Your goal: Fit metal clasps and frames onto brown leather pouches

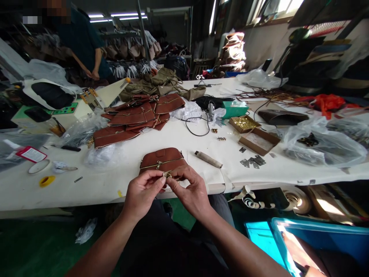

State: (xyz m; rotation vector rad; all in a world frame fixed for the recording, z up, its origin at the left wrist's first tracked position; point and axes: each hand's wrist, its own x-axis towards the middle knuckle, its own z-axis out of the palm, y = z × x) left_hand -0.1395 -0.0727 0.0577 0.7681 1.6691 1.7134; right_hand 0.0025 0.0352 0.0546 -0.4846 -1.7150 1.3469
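A brown leather pouch [162, 159] with gold zippers lies at the near edge of the white table [178, 138]. My left hand [142, 191] and my right hand [191, 187] meet just in front of it, fingers pinched together on a small gold metal fitting [167, 175] at the pouch's lower edge. Both hands are closed around that fitting and touch the leather.
A pile of brown pouches [135, 117] lies behind. An awl-like handle [208, 159], small metal plates [252, 161], cardboard boxes of gold hardware [245, 124] and plastic bags [323, 140] sit to the right. A person [82, 42] stands at the far left. A blue bin [317, 242] is below right.
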